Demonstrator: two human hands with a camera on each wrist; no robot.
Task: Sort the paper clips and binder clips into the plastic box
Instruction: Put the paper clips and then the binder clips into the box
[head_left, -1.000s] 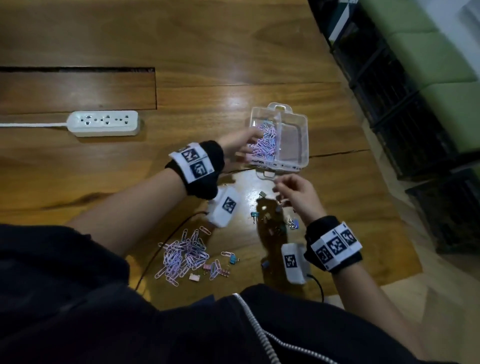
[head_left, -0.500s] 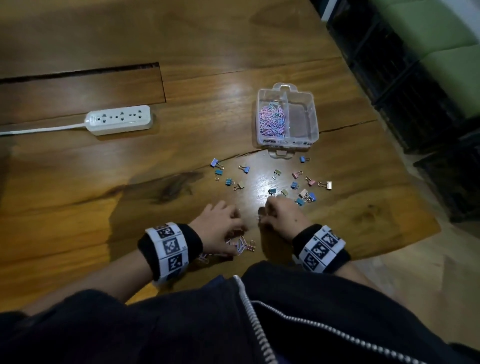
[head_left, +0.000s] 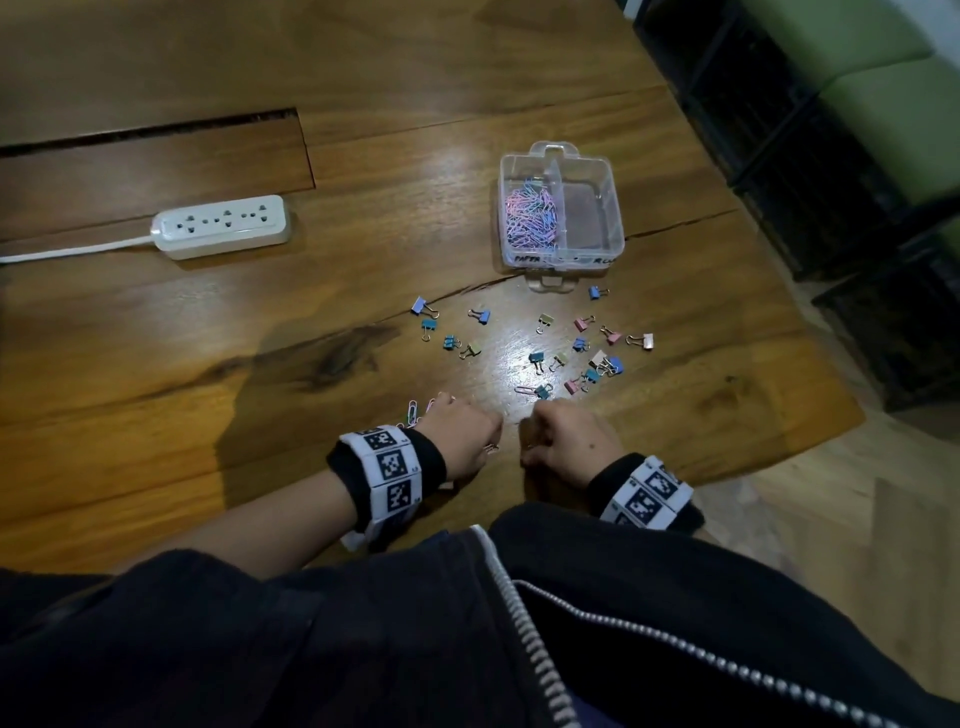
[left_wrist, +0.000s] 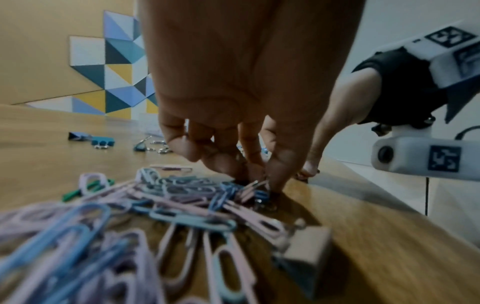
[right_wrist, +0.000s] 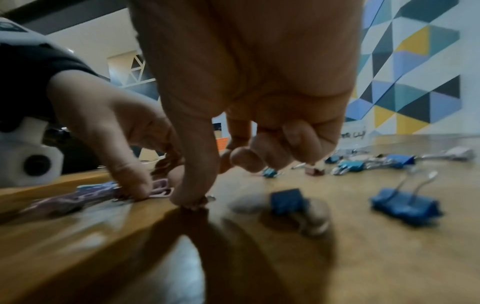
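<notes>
Left hand (head_left: 460, 434) pinches into the loose paper clips (left_wrist: 161, 197) at the table's (head_left: 208, 364) near edge; right hand (head_left: 566, 441), fingers curled, pinches something tiny. Beyond, plastic box (head_left: 613, 208) holds paper clips left; binder clips (head_left: 540, 358) lie scattered between.

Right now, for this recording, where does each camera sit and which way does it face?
Head: above, looking down at the wooden table, plastic box, scattered binder clips; both forearms and the dark jacket show.
Left wrist: low under the left hand, facing along its fingers into the paper clip pile.
Right wrist: low under the right hand, looking at a blue binder clip.
Shared: each wrist view shows the other hand.
</notes>
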